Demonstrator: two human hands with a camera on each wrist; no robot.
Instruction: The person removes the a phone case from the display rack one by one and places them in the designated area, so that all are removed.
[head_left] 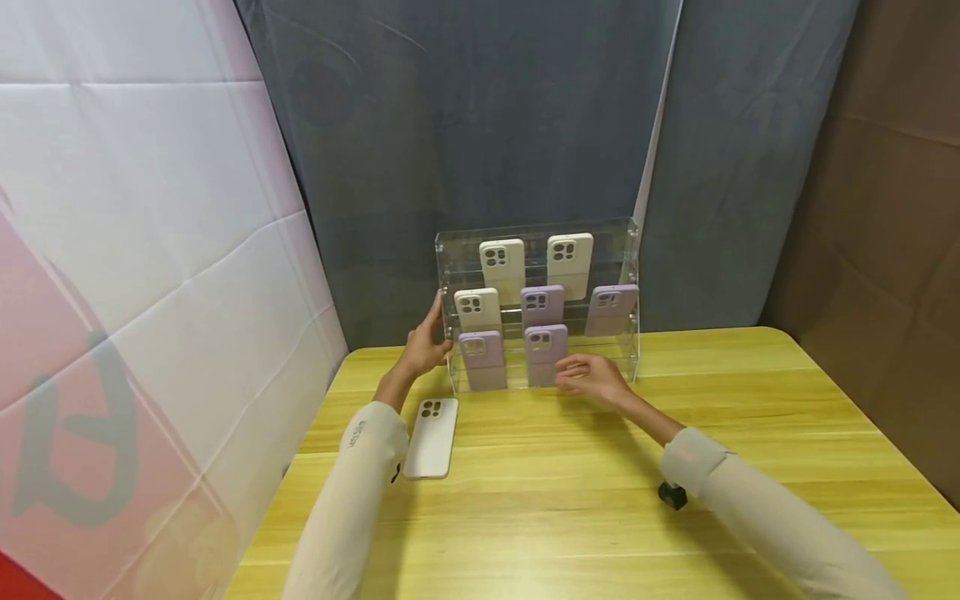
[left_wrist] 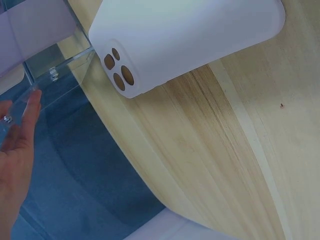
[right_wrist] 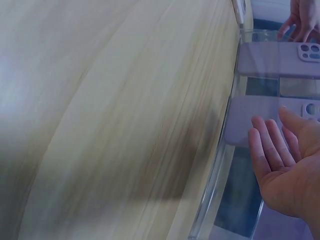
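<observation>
A clear acrylic display stand (head_left: 540, 227) holds phone cases in stepped rows. The left hand (head_left: 426, 348) rests at the stand's left side, fingertips touching the clear side panel. In front of the bottom row, the right hand (head_left: 594, 379) has its fingers extended and slightly bent, holding nothing. Its fingertips overlap the lower part of a purple phone case (head_left: 546, 346) in the head view. Another purple case (head_left: 482, 350) stands to the left in that row. Near the left forearm, a white phone case (head_left: 432, 437) lies flat on the table, camera cutouts toward the stand.
Cream cases (head_left: 502, 258) fill places in the top row. The middle row has a cream case (head_left: 476, 308) and two purple ones, the rightmost purple case (head_left: 612, 300) leaning. Behind the wooden table (head_left: 525, 517) hangs a grey curtain (head_left: 480, 125).
</observation>
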